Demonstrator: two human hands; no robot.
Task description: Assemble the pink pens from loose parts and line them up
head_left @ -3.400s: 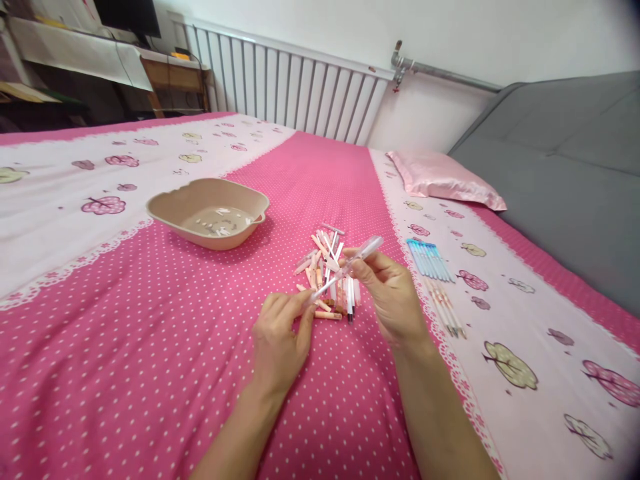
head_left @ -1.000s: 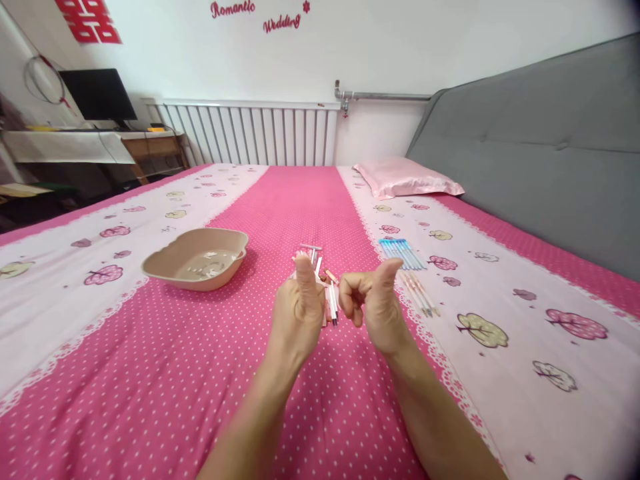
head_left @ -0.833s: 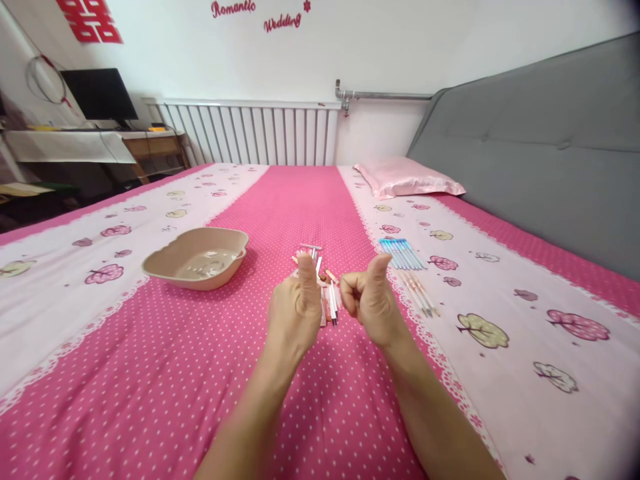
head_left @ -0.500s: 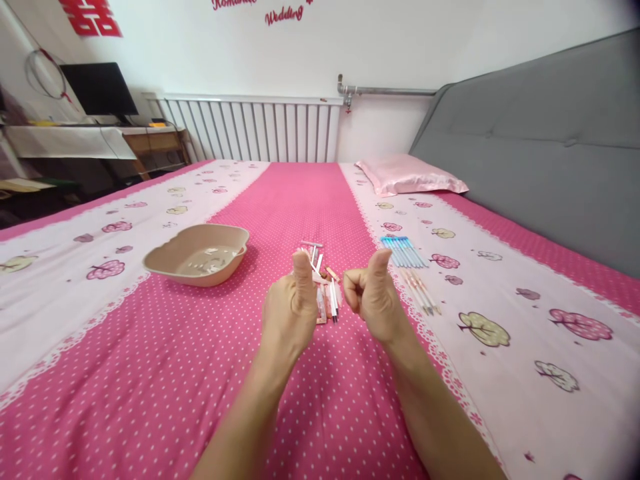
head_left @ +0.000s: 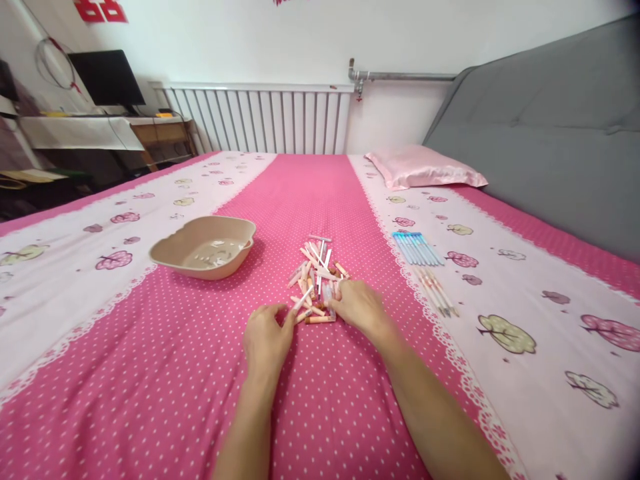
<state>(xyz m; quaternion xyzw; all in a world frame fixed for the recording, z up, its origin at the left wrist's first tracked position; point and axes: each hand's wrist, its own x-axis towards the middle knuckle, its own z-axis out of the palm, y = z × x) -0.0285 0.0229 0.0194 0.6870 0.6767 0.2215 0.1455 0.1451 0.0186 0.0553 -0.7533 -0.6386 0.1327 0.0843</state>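
Note:
A loose pile of pens [head_left: 315,257] in pink, white and pale orange lies on the bed in front of me. At its near left side my left hand [head_left: 267,337] pinches a white pen [head_left: 303,299] between thumb and fingers, its tip angled up to the right. My right hand [head_left: 360,307] reaches into the right side of the pile, with its fingertips closed on a pale pen [head_left: 329,293]; the fingers partly hide the grip. Right of the pile, a row of blue pens [head_left: 417,249] lies side by side, with several pale pink pens [head_left: 436,292] just nearer to me.
A beige basin [head_left: 203,247] stands left of the pile, with small pale marks or pieces on its bottom. Farther off are a pink pillow [head_left: 425,168], a grey headboard [head_left: 550,127], a white radiator [head_left: 260,120] and a desk with a monitor [head_left: 107,79].
Both hands were raised in front of the pile with thumbs up. They have come down to the pens and closed on them. The camera view has shifted slightly.

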